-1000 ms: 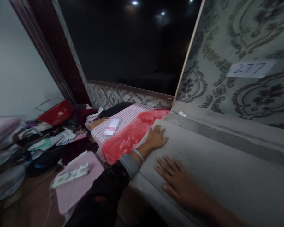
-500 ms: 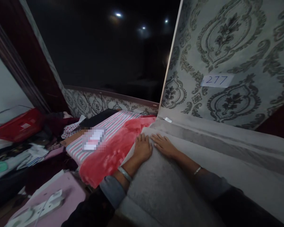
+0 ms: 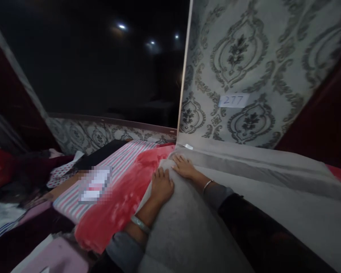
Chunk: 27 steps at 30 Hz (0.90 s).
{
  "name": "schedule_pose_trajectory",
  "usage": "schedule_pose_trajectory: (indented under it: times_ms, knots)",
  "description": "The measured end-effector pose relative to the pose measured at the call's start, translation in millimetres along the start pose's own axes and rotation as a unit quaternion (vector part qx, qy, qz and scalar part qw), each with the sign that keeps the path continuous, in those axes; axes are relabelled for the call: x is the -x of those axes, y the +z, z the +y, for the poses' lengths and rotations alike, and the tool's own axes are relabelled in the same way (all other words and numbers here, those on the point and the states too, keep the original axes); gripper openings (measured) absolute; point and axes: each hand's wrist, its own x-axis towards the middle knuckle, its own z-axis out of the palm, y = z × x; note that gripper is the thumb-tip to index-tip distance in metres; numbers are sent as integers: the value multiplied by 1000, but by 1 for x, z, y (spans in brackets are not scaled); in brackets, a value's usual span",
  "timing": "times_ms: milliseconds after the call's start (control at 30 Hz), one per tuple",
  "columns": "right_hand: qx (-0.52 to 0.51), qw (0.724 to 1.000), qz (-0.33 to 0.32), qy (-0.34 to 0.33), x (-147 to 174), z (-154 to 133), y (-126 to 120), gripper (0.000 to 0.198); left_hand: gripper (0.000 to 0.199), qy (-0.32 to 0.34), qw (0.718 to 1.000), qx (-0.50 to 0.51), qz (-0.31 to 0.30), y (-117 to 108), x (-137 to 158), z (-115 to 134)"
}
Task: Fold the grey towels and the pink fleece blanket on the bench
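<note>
Left hand (image 3: 162, 185) and right hand (image 3: 184, 167), level before, are now staggered, right farther forward. Red blanket (image 3: 121, 197) lies left; left fingers bend at the grey fabric (image 3: 182, 220) edge, grip unclear; right fingers spread on it, released, near the tag (image 3: 188, 146).

I'm in what looks like a home: scroll-patterned wallpaper (image 3: 241, 51), a plush red blanket (image 3: 110, 214) beside striped cloth (image 3: 127, 153), padded grey furniture (image 3: 191, 223) before me, and clothes (image 3: 5, 216) heaped on my left.
</note>
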Motion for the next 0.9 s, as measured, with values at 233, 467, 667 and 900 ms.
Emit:
schedule_pose_trajectory:
  times_ms: [233, 467, 667, 900]
  knots:
    - [31, 999, -15, 5, 94, 68, -3, 63, 54, 12, 1000, -17, -7, -6, -5, 1]
    - [26, 990, 18, 140, 172, 137, -10, 63, 48, 57, 998, 10, 32, -13, -9, -5]
    - [13, 969, 23, 244, 257, 201, -10, 61, 53, 170, 982, 65, 47, -6, -14, -3]
    - [20, 926, 58, 374, 351, 270, -18, 60, 52, 139, 989, 53, 17, -19, -25, 10]
